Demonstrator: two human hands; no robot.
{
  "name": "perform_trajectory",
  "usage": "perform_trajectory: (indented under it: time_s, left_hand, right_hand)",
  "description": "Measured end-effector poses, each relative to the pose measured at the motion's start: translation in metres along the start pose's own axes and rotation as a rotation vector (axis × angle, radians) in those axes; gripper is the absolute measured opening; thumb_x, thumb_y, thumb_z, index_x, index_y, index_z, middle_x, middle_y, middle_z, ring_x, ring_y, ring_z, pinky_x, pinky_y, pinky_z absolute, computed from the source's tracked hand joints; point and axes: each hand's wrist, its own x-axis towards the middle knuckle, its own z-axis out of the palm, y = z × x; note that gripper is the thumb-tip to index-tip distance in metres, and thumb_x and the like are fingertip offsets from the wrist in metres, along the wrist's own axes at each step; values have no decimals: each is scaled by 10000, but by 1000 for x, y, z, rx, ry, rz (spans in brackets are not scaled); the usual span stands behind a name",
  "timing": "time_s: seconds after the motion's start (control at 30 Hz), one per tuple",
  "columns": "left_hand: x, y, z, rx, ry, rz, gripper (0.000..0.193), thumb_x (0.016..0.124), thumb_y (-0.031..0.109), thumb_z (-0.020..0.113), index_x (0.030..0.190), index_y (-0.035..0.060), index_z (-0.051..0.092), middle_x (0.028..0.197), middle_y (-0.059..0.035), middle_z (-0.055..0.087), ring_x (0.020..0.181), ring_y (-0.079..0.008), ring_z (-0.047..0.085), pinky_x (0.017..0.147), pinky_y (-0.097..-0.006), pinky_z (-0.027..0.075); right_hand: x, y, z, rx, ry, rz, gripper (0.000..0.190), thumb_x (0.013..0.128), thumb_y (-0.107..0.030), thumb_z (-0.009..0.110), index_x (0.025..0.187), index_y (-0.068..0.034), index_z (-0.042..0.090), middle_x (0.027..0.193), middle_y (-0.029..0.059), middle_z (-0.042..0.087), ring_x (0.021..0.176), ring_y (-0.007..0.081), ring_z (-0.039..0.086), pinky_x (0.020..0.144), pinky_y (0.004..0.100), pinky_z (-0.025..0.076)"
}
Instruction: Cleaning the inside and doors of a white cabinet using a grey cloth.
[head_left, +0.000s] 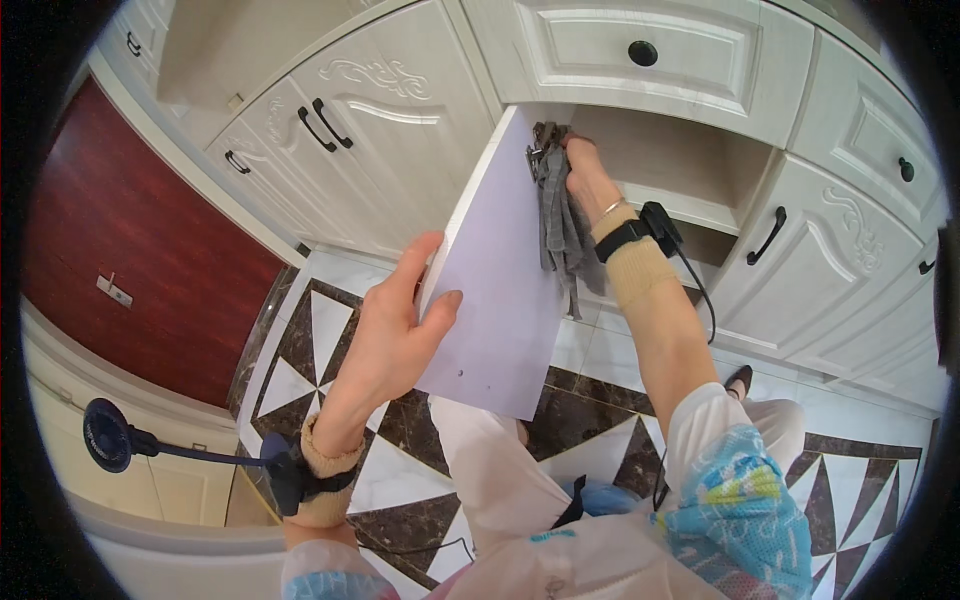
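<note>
An open cabinet door (495, 285), pale lilac on its inner face, stands out towards me. My left hand (405, 315) grips its free edge between thumb and fingers. Up by the metal hinge (535, 154), my right hand (587, 169) holds a grey cloth (559, 217) against the hinge side of the door. The cloth hangs down in folds along the inner face. The right fingertips are partly hidden behind the cloth and the wrist. Both wrists wear black straps with small devices over beige cuffs.
Behind my right arm is the cabinet's interior shelf (682, 195). A drawer with a round black knob (643, 53) sits above it. White carved cabinet doors (825, 255) flank the opening. Patterned tile floor (585, 420) lies below, with a dark red door (150, 247) at the left.
</note>
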Motion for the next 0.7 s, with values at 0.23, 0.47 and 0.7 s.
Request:
perform_trajectory:
  time_s: [0.23,0.47,0.7]
  left_hand:
    - [-1,-2,-1,51,31,52,524,843,145,560,1313,-21,401,1002,-262,635,897,-314,638,820,-358,474]
    - [1,3,-3,27,5,-1,510,848,139,549,1320,0,414,976,-242,632,873,-288,627,807,-333,470]
    - [-2,5,-3,15,28,-9,500,852,118,554,1316,-14,424,994,-229,633,902,-249,615,835,-320,461]
  right_hand:
    - [-30,9,-21,-286,-291,50,155,834,-28,448,928,35,554,853,85,565,735,202,560,622,346,492]
    - [-34,26,-51,-146,-376,-12,231,826,-38,472,1009,71,560,889,110,581,851,215,566,732,328,481]
    - [-68,29,-41,-981,-414,-795,343,864,-162,541,1153,23,554,1127,171,525,1021,286,534,904,345,410]
